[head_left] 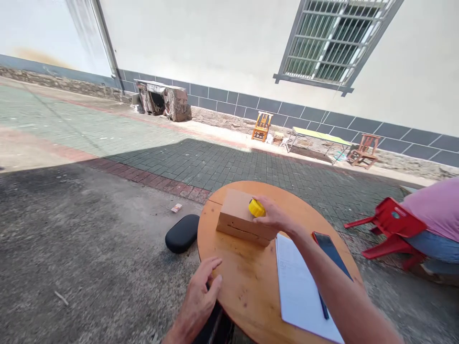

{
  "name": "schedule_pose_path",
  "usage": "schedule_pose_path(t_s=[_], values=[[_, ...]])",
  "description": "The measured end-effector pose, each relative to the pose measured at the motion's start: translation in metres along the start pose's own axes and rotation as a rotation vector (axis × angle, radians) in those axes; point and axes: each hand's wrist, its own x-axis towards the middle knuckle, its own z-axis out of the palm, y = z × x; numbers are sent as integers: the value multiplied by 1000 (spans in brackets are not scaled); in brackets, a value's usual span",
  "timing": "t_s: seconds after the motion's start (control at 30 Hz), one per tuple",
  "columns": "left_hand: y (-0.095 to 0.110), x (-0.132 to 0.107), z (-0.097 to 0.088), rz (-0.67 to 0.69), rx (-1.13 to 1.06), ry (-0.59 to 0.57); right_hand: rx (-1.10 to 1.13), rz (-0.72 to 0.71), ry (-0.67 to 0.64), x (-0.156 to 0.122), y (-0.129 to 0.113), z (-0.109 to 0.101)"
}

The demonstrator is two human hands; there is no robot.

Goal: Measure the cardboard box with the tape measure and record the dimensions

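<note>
A brown cardboard box lies on the round wooden table. On its top is a yellow tape measure, with the fingers of my right hand closed round it. My left hand is at the table's near left edge, apart from the box. Its thumb and fingers are spread, with nothing between them. Under my right forearm lies a sheet of white paper with faint writing. A dark pen rests on the paper, partly hidden by that forearm.
A phone lies on the table's right side. Left of the table is a black oval case. To the right, a person in pink sits on a red plastic chair. Farther off, a folding table stands along the wall.
</note>
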Motion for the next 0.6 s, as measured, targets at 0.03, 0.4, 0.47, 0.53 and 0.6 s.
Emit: schedule_pose_path(t_s=[0.03, 0.4, 0.47, 0.53, 0.6], values=[[-4, 8, -2, -1, -2, 22, -4, 3, -11, 7, 4, 0], [-7, 118, 14, -115, -213, 95, 409, 446, 379, -58, 32, 28], [-3, 121, 17, -119, -247, 58, 470, 447, 397, -67, 29, 46], [-3, 117, 15, -122, -249, 65, 514, 439, 435, -73, 21, 63], [-6, 109, 8, -127, -229, 108, 542, 401, 443, -80, 14, 73]])
